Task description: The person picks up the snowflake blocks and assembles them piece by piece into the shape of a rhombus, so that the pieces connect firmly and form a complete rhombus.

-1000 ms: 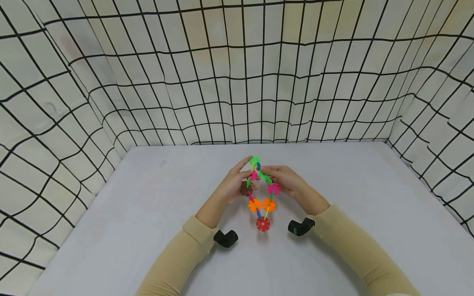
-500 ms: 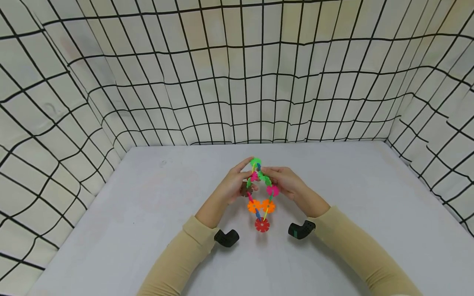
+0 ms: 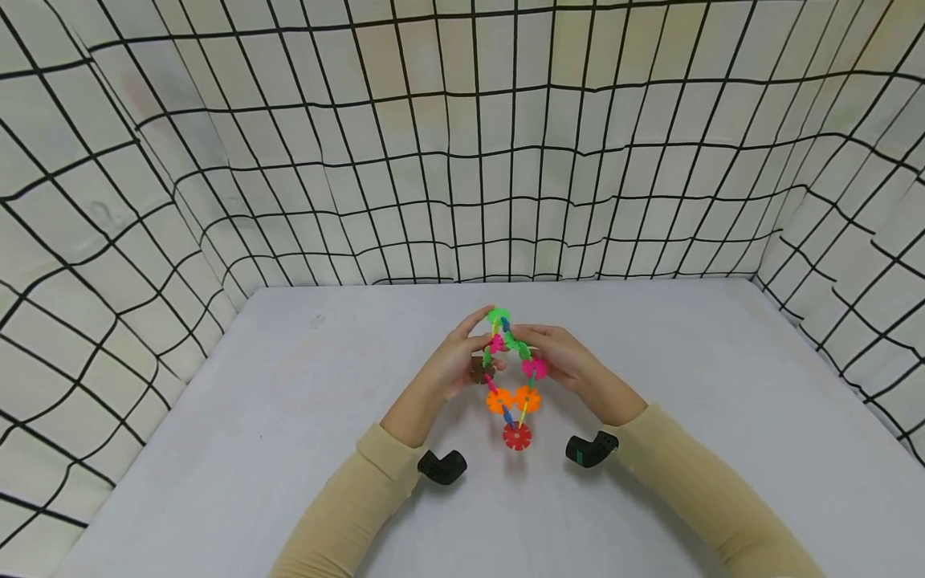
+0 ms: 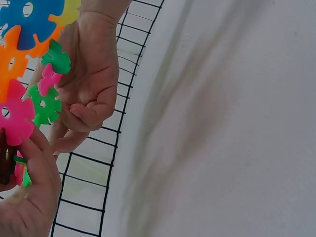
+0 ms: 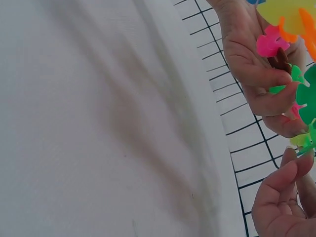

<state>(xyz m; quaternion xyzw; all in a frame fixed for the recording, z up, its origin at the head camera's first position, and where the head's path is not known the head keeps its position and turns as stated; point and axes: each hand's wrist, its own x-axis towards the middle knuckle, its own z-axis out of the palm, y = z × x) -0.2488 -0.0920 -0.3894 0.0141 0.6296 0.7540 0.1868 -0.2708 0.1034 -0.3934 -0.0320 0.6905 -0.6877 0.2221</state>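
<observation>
A ring of interlocking plastic flower discs hangs between both hands over the table, in the head view. Its lowest piece is a red disc [image 3: 516,436]. Above that come two orange discs [image 3: 499,400], a pink disc [image 3: 535,368] at the right and a brown disc [image 3: 480,370] at the left. A light green disc [image 3: 499,316] tops the ring. My left hand [image 3: 451,363] grips its left side, one finger reaching up to the top disc. On the upper right, my right hand [image 3: 560,352] pinches green discs [image 5: 308,140] between thumb and fingertips.
The white table [image 3: 289,433] spreads beneath the hands. A black grid net [image 3: 506,177] over white cloth stands behind it and at both sides. Black curved wrist mounts [image 3: 442,467] sit below the sleeve cuffs.
The ring's lower end has swayed slightly to the right and up. Both hands keep their hold and have barely moved.
</observation>
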